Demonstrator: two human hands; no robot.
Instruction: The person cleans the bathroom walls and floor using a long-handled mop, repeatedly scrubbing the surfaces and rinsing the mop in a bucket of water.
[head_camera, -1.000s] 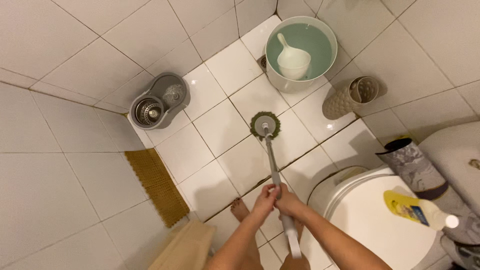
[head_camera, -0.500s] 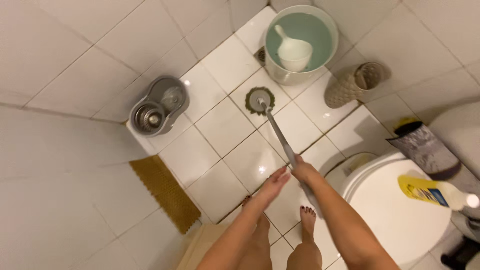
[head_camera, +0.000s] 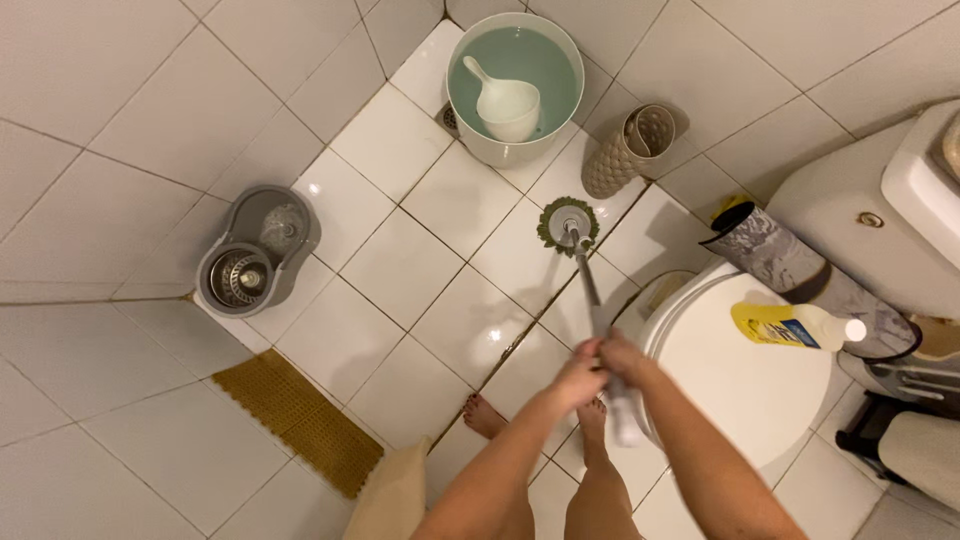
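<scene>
On the white tiled floor in front of the toilet, we see both hands closed around the handle of a spin mop (head_camera: 585, 290): the left hand (head_camera: 580, 372) and the right hand (head_camera: 622, 357) sit close together, touching, clenched on the shaft near its upper end. The pole slants away from the body so that the round green mop head (head_camera: 568, 226) lies flat on a tile, a hold that seems to let the arms push and drag it across the floor.

We note the mop head sits just beside the beige patterned bin (head_camera: 628, 150) and near the white bucket (head_camera: 515, 85), which holds water and a white dipper (head_camera: 505, 103). The grey spin bucket (head_camera: 255, 252) stands well apart by the left wall, with a yellow-brown mat (head_camera: 300, 420) near it. The closed toilet lid (head_camera: 745, 375) carries a yellow bottle (head_camera: 795, 326). Open tiles lie between the mop head and the spin bucket; to the right the toilet base hems the pole in.
</scene>
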